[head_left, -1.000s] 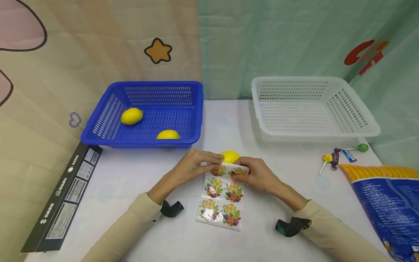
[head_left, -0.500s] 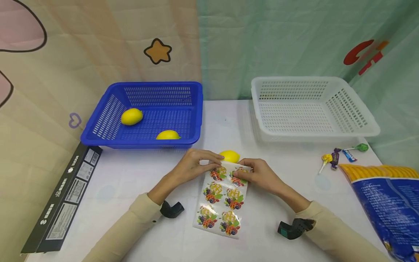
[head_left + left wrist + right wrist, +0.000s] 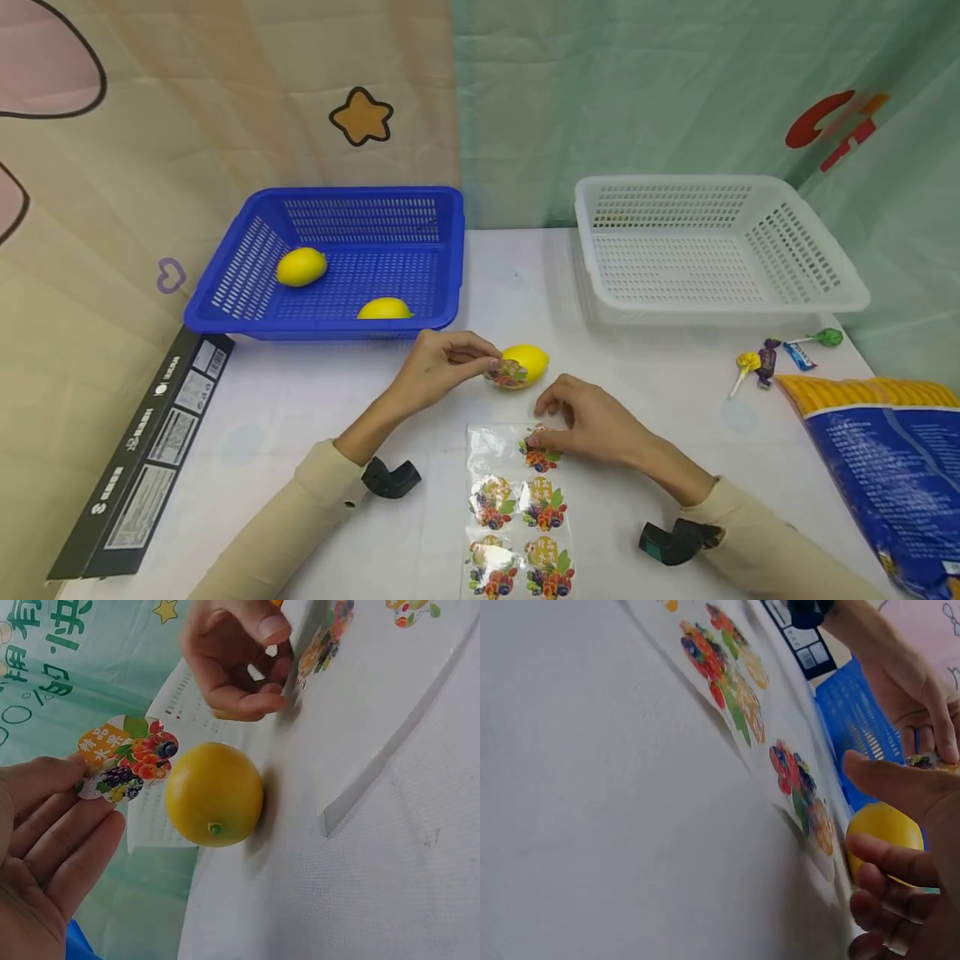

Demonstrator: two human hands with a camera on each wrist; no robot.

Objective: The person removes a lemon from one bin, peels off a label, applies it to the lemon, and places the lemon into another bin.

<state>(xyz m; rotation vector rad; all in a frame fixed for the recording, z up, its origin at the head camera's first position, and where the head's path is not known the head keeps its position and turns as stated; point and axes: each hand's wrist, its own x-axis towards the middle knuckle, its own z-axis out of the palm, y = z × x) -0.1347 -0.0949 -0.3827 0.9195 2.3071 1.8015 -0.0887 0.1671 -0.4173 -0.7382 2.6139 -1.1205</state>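
My left hand pinches a fruit-print sticker by its edge between thumb and forefinger. The sticker overlaps the left side of a yellow lemon in the head view; a gap shows between them in the left wrist view. On the white table lies a sticker sheet, its upper left spot bare and several printed stickers still on it. My right hand hovers over the sheet's upper right corner, thumb and fingers apart, with nothing between them.
A blue basket with two lemons stands at the back left, a white basket at the back right. Lollipops and wrapped candies lie beside a blue and yellow bag. A long black box lies at the left.
A sticker has come off the sheet into my left hand, beside the lemon. The sheet has dropped toward the near edge, and my right hand has let go of it.
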